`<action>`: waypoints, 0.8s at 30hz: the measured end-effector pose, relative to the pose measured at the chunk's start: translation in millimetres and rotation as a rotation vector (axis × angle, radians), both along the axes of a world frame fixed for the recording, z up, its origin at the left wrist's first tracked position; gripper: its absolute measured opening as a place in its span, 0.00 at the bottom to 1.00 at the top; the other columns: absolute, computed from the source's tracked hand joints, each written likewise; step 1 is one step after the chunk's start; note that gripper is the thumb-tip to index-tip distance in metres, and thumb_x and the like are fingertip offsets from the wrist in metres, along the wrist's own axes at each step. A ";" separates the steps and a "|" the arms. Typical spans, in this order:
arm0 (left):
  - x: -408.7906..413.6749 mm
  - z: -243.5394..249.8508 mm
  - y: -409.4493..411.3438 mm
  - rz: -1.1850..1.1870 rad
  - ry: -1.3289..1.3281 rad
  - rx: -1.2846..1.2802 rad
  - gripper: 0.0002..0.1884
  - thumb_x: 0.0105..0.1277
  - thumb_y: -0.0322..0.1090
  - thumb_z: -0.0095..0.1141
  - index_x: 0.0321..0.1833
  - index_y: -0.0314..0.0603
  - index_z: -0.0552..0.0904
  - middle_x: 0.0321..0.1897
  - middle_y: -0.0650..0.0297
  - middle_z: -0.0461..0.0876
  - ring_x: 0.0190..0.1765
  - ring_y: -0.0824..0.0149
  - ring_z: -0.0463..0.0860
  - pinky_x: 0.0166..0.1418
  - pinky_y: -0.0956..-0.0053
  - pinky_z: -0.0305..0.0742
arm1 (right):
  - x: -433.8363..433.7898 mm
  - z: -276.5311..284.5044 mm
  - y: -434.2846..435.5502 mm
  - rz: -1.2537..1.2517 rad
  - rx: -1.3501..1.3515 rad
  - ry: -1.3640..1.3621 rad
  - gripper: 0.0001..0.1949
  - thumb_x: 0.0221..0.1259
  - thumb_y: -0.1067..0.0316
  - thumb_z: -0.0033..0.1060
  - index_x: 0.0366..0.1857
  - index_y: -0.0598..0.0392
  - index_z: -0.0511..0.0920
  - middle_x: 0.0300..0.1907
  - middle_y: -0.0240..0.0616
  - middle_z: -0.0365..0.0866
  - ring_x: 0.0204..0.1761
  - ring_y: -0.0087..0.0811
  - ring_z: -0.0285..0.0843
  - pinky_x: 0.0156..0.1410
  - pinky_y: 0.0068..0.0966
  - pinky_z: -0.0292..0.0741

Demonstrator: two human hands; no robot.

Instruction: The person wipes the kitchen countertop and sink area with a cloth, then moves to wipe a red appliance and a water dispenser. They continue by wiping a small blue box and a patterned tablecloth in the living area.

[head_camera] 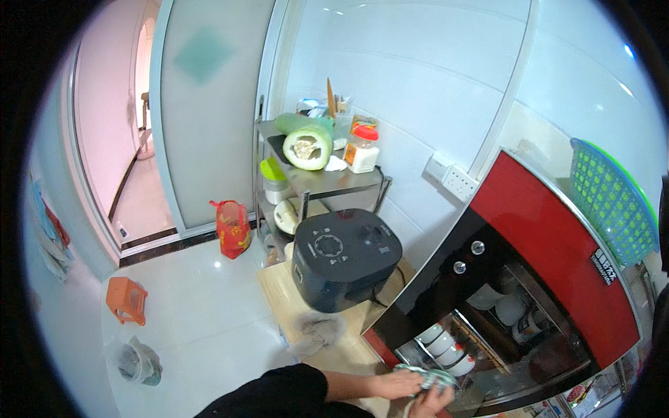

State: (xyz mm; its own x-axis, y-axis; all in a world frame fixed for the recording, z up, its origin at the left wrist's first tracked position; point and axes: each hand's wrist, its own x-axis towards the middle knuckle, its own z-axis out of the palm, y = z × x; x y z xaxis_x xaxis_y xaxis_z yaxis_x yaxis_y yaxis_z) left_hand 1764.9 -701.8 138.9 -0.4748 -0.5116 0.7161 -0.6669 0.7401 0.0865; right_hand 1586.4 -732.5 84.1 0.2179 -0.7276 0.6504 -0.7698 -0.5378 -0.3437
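Note:
At the bottom, a green-and-white patterned thing, which looks like a cloth, is held between both hands. My left hand reaches in from the left and grips its near left part. Below and to the right, my right hand has its fingers on the lower edge. Just beyond them stands a red and black dish cabinet with glass-fronted compartments. White bowls with red decoration sit inside, close to the hands. The fingers partly hide the patterned thing.
A black rice cooker stands on a wooden surface beside a crumpled plastic bag. Behind is a metal shelf with a cut winter melon and jars. An orange stool, bin and red bag are on the floor.

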 end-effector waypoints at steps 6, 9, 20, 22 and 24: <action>123.1 -62.8 72.9 0.369 0.101 0.602 0.11 0.53 0.42 0.55 0.32 0.43 0.79 0.30 0.60 0.79 0.38 0.56 0.79 0.43 0.60 0.72 | 64.7 -38.3 24.1 0.354 0.875 -0.475 0.14 0.52 0.82 0.47 0.44 0.63 0.75 0.41 0.41 0.76 0.41 0.32 0.75 0.46 0.23 0.71; 171.0 -54.9 102.0 0.971 0.203 0.709 0.13 0.53 0.43 0.57 0.35 0.41 0.81 0.40 0.55 0.78 0.47 0.53 0.76 0.46 0.59 0.72 | 91.9 -13.8 31.5 0.383 1.352 -0.731 0.15 0.52 0.79 0.43 0.44 0.63 0.75 0.39 0.41 0.78 0.39 0.30 0.76 0.46 0.24 0.72; 237.8 -133.4 120.7 0.839 0.156 0.893 0.20 0.55 0.46 0.55 0.45 0.39 0.75 0.46 0.50 0.75 0.50 0.49 0.74 0.50 0.51 0.68 | 205.2 14.6 63.1 0.632 1.927 -0.711 0.13 0.61 0.65 0.52 0.45 0.62 0.73 0.38 0.34 0.78 0.40 0.24 0.75 0.47 0.19 0.71; 235.4 -87.3 119.1 0.866 0.162 0.933 0.17 0.57 0.44 0.53 0.43 0.41 0.75 0.43 0.50 0.77 0.48 0.49 0.76 0.47 0.51 0.70 | 225.8 35.1 79.1 0.524 1.897 -0.660 0.13 0.61 0.64 0.53 0.44 0.62 0.74 0.39 0.33 0.78 0.39 0.23 0.75 0.46 0.19 0.70; 232.4 -106.6 109.8 0.834 0.180 0.938 0.16 0.57 0.42 0.52 0.44 0.41 0.74 0.42 0.51 0.79 0.46 0.49 0.77 0.47 0.52 0.71 | 232.9 28.6 83.2 0.492 1.938 -0.597 0.10 0.61 0.64 0.55 0.39 0.59 0.76 0.41 0.31 0.78 0.39 0.20 0.74 0.47 0.17 0.68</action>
